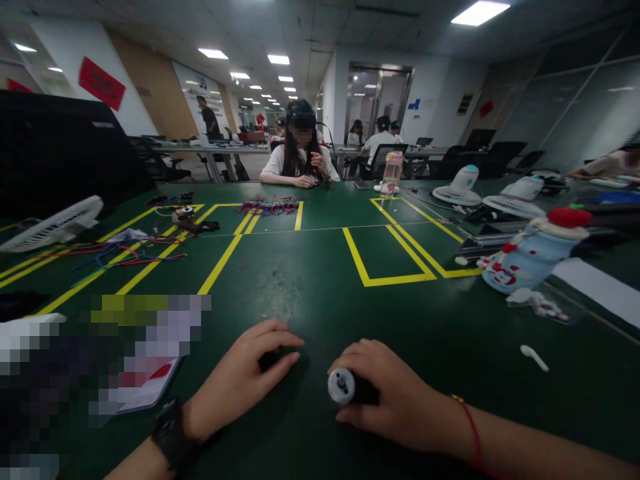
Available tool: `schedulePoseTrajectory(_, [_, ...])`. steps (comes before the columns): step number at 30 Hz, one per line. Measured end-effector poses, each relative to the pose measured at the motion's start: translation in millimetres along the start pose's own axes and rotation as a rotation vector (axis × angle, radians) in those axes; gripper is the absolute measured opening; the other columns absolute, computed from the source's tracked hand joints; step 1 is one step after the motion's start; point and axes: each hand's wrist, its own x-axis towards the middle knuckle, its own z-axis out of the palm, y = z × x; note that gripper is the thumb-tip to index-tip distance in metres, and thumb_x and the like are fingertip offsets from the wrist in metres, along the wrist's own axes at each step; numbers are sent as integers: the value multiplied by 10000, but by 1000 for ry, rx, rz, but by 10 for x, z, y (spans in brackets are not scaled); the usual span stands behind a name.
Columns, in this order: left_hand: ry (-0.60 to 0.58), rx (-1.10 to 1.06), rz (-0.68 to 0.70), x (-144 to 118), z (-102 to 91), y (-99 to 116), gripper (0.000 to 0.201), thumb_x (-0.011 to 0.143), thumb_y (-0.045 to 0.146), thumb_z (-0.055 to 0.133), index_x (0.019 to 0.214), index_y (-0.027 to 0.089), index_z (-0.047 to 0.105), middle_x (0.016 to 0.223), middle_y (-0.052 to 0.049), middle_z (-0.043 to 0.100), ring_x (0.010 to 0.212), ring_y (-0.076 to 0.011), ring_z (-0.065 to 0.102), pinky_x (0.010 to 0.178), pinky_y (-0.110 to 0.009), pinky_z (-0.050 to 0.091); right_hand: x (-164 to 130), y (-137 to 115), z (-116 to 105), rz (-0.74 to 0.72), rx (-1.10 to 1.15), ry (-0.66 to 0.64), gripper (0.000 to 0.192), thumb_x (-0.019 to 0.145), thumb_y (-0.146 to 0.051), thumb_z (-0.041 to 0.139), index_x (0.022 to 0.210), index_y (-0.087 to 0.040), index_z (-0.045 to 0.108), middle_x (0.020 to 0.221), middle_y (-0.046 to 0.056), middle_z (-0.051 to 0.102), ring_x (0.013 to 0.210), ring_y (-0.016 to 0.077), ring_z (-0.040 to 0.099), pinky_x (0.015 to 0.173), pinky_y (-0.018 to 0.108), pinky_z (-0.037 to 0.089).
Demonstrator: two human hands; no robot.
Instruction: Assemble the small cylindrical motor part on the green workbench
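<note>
My right hand (395, 393) is wrapped around a small cylindrical motor (341, 385) with a silver round end face and a stub in its centre. That end points toward me, and the dark body is mostly hidden by my fingers. My left hand (255, 360) rests on the green table (300, 293) to the left of the motor, thumb and fingers apart. A dark patch lies under its curved fingers; whether it is shadow or an object I cannot make out. A black watch sits on my left wrist, a red cord on the right one.
Wires (270, 205) lie in a bundle at the far side, with loose red and blue wires (135, 253) at left. At right are a light-blue bottle (533, 257), white fans (460, 187) and a white earbud (534, 357). A person (300, 150) sits opposite.
</note>
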Motion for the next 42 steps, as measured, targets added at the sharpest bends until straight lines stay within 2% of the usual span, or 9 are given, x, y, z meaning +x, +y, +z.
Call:
schedulePoseTrajectory(5, [32, -194, 55, -113, 161, 462, 187, 936, 238, 588, 1091, 285, 680, 1004, -23, 603, 915, -178, 585, 804, -286, 481, -43, -55, 124, -15, -75, 25, 345, 774, -435, 728, 1034, -241, 611, 991, -7, 640, 871, 179, 534, 770, 317, 356])
schedulePoseTrajectory(9, [44, -217, 54, -155, 248, 652, 142, 930, 200, 591, 943, 251, 722, 921, -16, 593, 844, -160, 583, 731, -258, 469, -76, -86, 201, -3, -115, 54, 317, 782, -454, 716, 985, -233, 615, 941, -12, 633, 832, 172, 527, 738, 312, 342])
schedulePoseTrajectory(14, [101, -215, 23, -224, 141, 446, 107, 923, 215, 610, 930, 258, 708, 956, 3, 581, 903, -160, 575, 810, -268, 448, -168, -51, 246, -5, -56, 75, 365, 764, -408, 745, 1068, -260, 608, 1003, -22, 640, 878, 168, 540, 771, 313, 351])
schedulePoseTrajectory(17, [-34, -175, 5, -265, 94, 229, 97, 912, 241, 639, 917, 271, 731, 967, 8, 579, 905, -159, 581, 810, -267, 449, -227, -21, 277, -10, -33, 90, 372, 760, -373, 754, 1084, -266, 608, 1025, -18, 644, 901, 172, 545, 798, 317, 361])
schedulePoseTrajectory(20, [-177, -81, 36, -295, 155, 94, 97, 894, 262, 669, 928, 293, 755, 1006, 3, 588, 946, -172, 574, 861, -292, 437, -266, -6, 328, -9, -38, 101, 350, 759, -357, 754, 1064, -254, 617, 1004, -10, 645, 892, 176, 543, 809, 323, 370])
schedulePoseTrajectory(26, [-269, -23, 38, -337, 272, 91, 93, 871, 297, 693, 928, 311, 766, 1038, -3, 608, 993, -196, 563, 902, -328, 421, -327, -20, 398, -14, -68, 104, 339, 772, -354, 740, 1065, -228, 626, 989, 17, 644, 873, 186, 540, 798, 330, 394])
schedulePoseTrajectory(30, [-330, -35, 12, -360, 159, 66, 157, 878, 248, 668, 1007, 307, 736, 1078, 2, 610, 989, -186, 584, 894, -311, 450, -374, -29, 405, -21, -68, 101, 356, 770, -353, 741, 1082, -229, 624, 1001, 20, 644, 880, 188, 543, 808, 335, 403])
schedulePoseTrajectory(37, [-375, -10, -78, -442, -121, -87, 85, 868, 263, 641, 937, 245, 688, 1074, -4, 604, 993, -214, 593, 893, -353, 464, -423, -31, 413, -11, -48, 98, 346, 771, -360, 741, 1071, -234, 625, 1021, 23, 643, 892, 191, 551, 805, 334, 416])
schedulePoseTrajectory(42, [-387, 18, -87, -474, -85, 11, 257, 772, 348, 750, 1011, 275, 689, 1145, -5, 581, 1041, -237, 569, 915, -371, 450, -423, -42, 410, -10, -46, 100, 354, 774, -344, 740, 1088, -229, 624, 1047, 34, 642, 917, 193, 556, 820, 338, 418])
